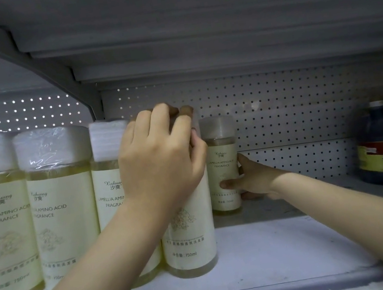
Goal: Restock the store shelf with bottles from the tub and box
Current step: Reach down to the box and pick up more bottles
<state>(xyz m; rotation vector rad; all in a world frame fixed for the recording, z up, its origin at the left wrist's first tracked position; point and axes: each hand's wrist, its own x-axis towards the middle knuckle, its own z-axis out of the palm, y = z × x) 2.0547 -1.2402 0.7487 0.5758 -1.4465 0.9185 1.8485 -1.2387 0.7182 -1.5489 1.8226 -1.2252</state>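
Pale-yellow bottles (pixel 63 215), possibly brown jug (pixel 377 140)

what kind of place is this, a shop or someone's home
Most likely a shop: a metal display shelf with a perforated back panel, a row of identical camellia bottles facing forward, and a dark sauce jug further right.

Left hand (pixel 160 159) sits on top of the front bottle (pixel 191 242), which stands on the shelf (pixel 277 251). A row of three bottles (pixel 63 215) stands left of that hand. Right hand (pixel 253 180) is farther back and to the right, gripping the rear bottle (pixel 221 162) just left of it. Dark jug (pixel 378 140) is well right of the right hand. Pegboard (pixel 291 104) is behind both hands.
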